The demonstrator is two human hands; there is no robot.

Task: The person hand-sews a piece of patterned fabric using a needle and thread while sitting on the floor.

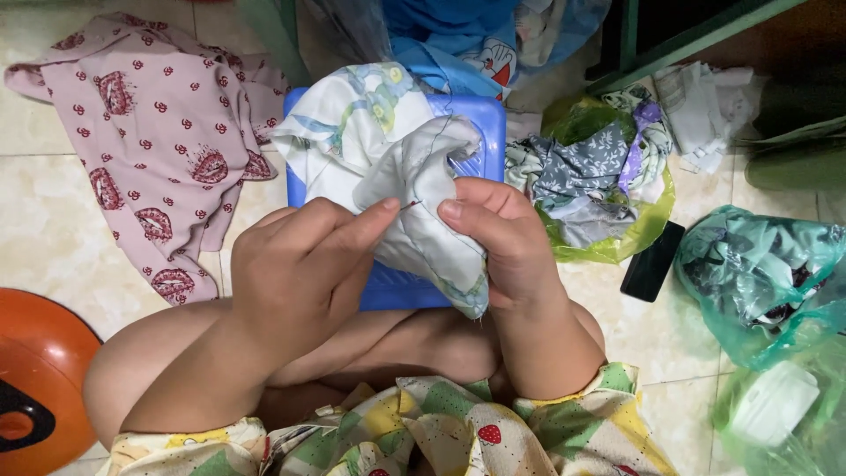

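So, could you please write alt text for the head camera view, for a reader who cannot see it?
Two bare hands sew a pale floral cloth: the left hand pinches a needle, the right hand grips the cloth. Beneath is a blue plastic stool, with a pink patterned garment and bags of fabric scraps on the tiled floor.

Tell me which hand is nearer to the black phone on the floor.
Right. The right hand holds the white cloth just left of the black phone in the picture; the left hand is farther, beyond the cloth.
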